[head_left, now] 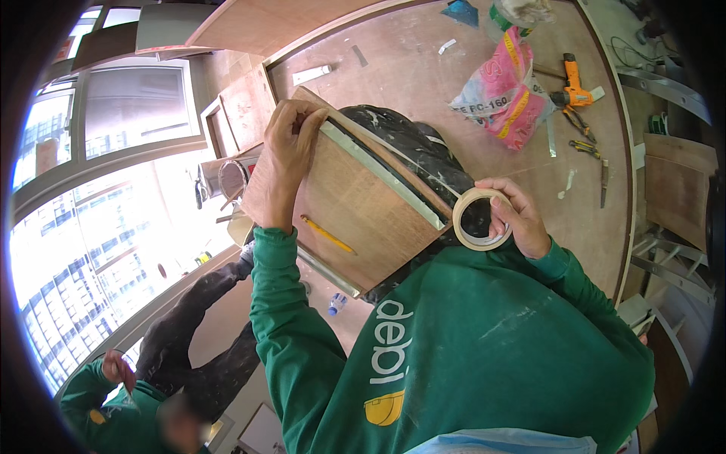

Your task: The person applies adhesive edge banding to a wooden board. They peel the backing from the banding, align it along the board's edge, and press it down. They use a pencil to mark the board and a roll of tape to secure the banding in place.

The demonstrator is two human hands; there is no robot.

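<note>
A wooden panel lies tilted across my lap, with pale strips along its far edge and another pale strip along the near edge. My left hand is closed at the panel's upper left corner, thumb and fingers pinched at the strip's end. Whether tape is also in that pinch is hidden. In my right hand, beside the panel's right corner, is a roll of masking tape, fingers hooked through its ring. A yellow pencil rests on the panel.
On the board floor lie a pink sack, an orange power tool, pliers and a white tube. Ladders stand right. A co-worker's legs stretch out lower left, beside bright windows. A plastic bottle lies nearby.
</note>
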